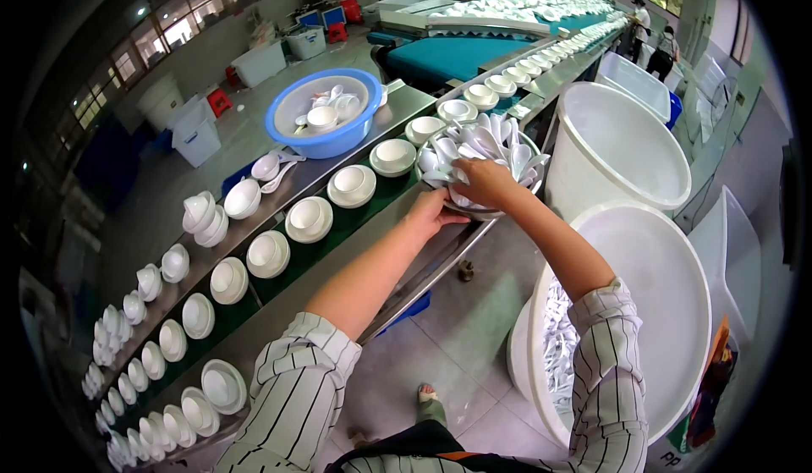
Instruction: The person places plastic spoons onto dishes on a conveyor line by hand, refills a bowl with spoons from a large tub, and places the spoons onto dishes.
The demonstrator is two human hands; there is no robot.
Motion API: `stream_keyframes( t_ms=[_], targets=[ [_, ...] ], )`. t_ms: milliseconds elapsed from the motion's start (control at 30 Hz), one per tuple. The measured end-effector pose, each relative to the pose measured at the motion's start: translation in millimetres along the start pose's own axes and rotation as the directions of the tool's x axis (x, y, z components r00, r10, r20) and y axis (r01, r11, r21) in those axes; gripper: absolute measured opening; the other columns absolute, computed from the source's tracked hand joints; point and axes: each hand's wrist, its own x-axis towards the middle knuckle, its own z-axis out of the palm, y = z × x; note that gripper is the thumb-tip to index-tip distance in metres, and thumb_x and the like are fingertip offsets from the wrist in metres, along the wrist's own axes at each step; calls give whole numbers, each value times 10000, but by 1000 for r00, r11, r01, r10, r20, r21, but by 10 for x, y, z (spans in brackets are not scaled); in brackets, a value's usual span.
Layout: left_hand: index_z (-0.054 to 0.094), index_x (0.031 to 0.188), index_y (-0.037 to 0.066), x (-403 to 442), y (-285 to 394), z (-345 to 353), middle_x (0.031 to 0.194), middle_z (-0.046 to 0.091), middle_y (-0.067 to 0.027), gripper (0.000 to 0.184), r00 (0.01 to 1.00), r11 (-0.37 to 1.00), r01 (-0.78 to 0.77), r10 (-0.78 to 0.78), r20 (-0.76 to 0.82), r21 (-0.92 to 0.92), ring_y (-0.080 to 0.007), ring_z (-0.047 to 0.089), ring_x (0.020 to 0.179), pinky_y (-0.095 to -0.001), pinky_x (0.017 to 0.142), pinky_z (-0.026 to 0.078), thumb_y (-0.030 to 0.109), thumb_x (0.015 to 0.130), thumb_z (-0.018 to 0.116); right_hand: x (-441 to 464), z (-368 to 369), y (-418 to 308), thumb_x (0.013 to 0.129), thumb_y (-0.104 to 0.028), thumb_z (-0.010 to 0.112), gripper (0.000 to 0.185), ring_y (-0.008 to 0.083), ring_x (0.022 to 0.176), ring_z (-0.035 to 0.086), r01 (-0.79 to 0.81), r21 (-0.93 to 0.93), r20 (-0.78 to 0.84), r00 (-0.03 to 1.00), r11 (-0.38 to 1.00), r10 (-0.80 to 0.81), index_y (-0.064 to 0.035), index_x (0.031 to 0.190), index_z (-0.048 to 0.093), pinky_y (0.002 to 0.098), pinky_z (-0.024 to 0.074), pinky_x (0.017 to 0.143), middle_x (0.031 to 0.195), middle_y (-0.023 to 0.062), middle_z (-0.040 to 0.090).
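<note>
— Grip, right hand [488,182]: how is it entered?

— As bent fingers dipped among glossy white spoons [482,139]; the fingertips are hidden, so whether any spoon is pinched cannot be told.

— And the left hand [430,209]?

— Laid against the near left side of the round, silver-coloured metal bowl [489,214]; whether its wall is gripped or only steadied cannot be told.

— Location of the spoons?

— Heaped in that bowl, pointed in many directions, at the right-hand edge of the narrow dark-green conveyor belt [269,291].

— Contents of the belt?

— White round bowls set on white saucers [308,219], arranged in single file.

— Left of it?

— One light-blue round plastic tub [338,145], placed on the grey metal ledge [408,111]; white spoons and a small white bowl are contained in it. Further white bowls are lined up along the ledge, some stacked.

— Right side?

— Two large round white plastic bins [622,147], stood one behind the other; slender whitish pieces are held in the nearer.

— Far end?

— One broad teal belt [457,57], partly covered with white ware; people [641,23] are seen near it.
</note>
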Motion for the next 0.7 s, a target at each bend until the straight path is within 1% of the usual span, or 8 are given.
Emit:
stream_keyframes(
  t_ms=[100,200,267,400,467,500,567,700],
  targets=[
    [551,1011,-95,-458,-95,-43,896,628,-196,256,996,997,-76,77,-43,33,-334,656,787,-471,642,591,92,843,505,-252,150,-62,776,-263,634,413,346,823,629,99,33,-87,992,995,-96,-73,1137,573,424,496,703,927,177,646],
    [597,917,-110,-1160,-131,-137,824,638,-182,229,987,990,-109,119,-112,92,-281,662,720,-416,624,586,75,793,542,-639,43,-508,766,-241,661,374,344,773,634,215,41,-130,969,976,-208,-64,1088,590,414,501,655,902,168,643],
    [609,883,-101,-1638,-9,-109,804,643,-160,213,984,986,-161,164,-75,53,-240,655,693,-386,602,575,71,769,558,-814,-320,-876,741,-182,709,412,345,761,625,312,168,-189,941,935,-280,-10,1090,577,407,494,671,907,181,622],
    [604,935,-35,-2904,145,-309,766,616,-64,232,959,977,-212,213,-185,28,-173,621,644,-329,579,534,93,743,580,-1086,-635,-1858,702,-141,744,492,334,760,609,355,480,-52,924,802,-378,39,1122,561,371,496,694,1023,198,595],
    [591,980,6,-3461,-107,-578,756,591,-33,246,934,970,-241,239,-265,27,-133,579,636,-272,570,476,99,754,562,-1230,-456,-2244,710,-143,741,485,324,771,611,508,445,-55,838,738,-543,45,1119,560,367,498,695,1034,199,588],
    [560,1075,26,-3598,-654,-884,844,590,-31,318,924,983,-179,181,-337,36,-100,545,707,-241,586,430,108,768,547,-1399,141,-2235,723,-101,724,451,287,747,627,539,473,-33,801,697,-598,42,1120,564,344,503,663,1058,195,584],
    [531,1136,38,-4284,-714,-927,925,580,-33,372,865,978,-208,197,-461,26,-90,536,765,-243,614,429,118,773,542,-1480,72,-2774,748,-23,682,373,244,708,647,613,496,-37,723,616,-690,37,1100,575,326,509,632,1072,195,579],
    [440,1257,6,-5758,-922,-938,1082,554,-55,496,683,936,-350,284,-673,39,-114,542,888,-267,723,452,118,782,530,-1774,121,-3904,786,23,623,277,303,758,640,769,534,-133,487,351,-863,36,1060,582,352,508,654,1022,206,588]
  ],
)
